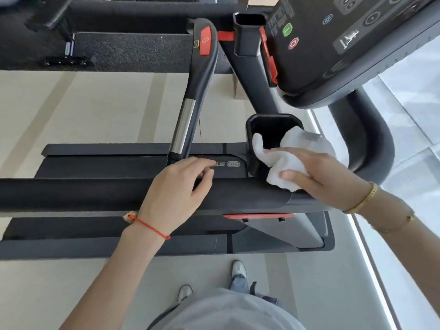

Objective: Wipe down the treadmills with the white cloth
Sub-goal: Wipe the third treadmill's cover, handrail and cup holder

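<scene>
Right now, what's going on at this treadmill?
A person is wiping a treadmill. The right hand holds the white cloth bunched against the rim of the black cup holder, part of the cloth tucked inside. The left hand rests with relaxed fingers on the side handrail. The console sits above.

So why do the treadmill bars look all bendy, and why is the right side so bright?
Head view: the wide-angle lens curves the treadmill handrail and the console; daylight glares off the pale floor at the right, washing it out; the white cloth in the right hand loses detail, and the console print looks soft.
</scene>
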### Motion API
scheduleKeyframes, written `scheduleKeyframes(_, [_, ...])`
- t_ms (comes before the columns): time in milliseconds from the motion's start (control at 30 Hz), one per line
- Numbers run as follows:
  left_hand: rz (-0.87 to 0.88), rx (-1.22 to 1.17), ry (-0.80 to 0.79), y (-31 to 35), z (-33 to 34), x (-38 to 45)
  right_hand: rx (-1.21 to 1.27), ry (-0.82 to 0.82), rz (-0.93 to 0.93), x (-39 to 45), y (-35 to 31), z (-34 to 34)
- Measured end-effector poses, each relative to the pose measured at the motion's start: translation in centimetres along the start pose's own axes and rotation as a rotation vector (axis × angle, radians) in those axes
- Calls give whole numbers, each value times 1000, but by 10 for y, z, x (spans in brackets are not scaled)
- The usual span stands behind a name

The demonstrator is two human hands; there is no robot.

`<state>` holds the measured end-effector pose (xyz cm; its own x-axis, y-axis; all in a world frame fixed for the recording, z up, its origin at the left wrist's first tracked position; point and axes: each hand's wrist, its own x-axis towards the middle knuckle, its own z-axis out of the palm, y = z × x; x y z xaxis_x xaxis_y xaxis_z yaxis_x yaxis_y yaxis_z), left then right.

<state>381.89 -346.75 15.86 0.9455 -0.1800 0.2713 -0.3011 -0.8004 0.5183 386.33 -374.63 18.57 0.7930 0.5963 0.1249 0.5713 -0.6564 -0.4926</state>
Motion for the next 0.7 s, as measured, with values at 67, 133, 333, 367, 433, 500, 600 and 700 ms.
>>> scheduleKeyframes(67, [13,-5,-2,-9,-8,-7,-32,-63,-1,-14,-11,3])
scheduleKeyframes(133, [25,-1,5,-18,-15,-14,-126,-78,19,-20,-25,11])
scheduleKeyframes(333, [73,39,26,-43,-32,-29,-403,50,-29,1,-76,45])
scheduleKeyframes(367, [78,43,26,-48,-34,-31,-424,63,-38,11,-87,55])
scheduleKeyframes(433, [83,52,32,-57,-39,-36,-453,65,-50,33,-109,77])
scheduleKeyframes(500, [80,60,36,-67,-44,-40,-448,76,-51,50,-127,97])
scheduleKeyframes(600, [80,64,47,-79,-50,-45,-382,164,-52,53,-134,107])
scheduleKeyframes(700, [91,78,52,-82,-52,-46,-353,271,-2,37,-123,102])
